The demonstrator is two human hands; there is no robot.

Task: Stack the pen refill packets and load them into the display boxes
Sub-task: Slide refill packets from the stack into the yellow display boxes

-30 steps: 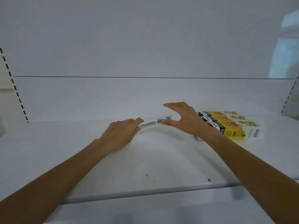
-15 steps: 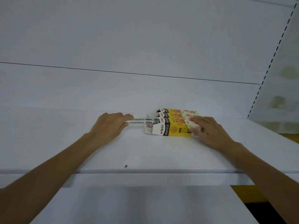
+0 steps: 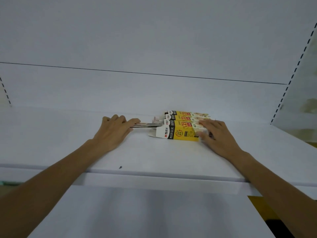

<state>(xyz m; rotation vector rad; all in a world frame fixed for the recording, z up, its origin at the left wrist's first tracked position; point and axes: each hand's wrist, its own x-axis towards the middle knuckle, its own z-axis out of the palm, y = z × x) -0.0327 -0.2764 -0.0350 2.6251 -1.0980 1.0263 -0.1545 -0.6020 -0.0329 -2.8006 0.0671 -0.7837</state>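
The left hand (image 3: 114,133) and right hand (image 3: 217,136) are bare, forearms uncovered to frame's edge.

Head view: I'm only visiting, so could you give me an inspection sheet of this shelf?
Surface: white shelf, flat.
Job's things: three yellow display boxes lie side by side. The front box has its left flap open. The refill packets point at that opening.
Clutter: one small dark speck near the front edge.
Grips: left hand pinches the refill packets. Right hand rests on the front box's right end.
Cables: nothing seen.
Surroundings: white back panel; slotted upright at right.
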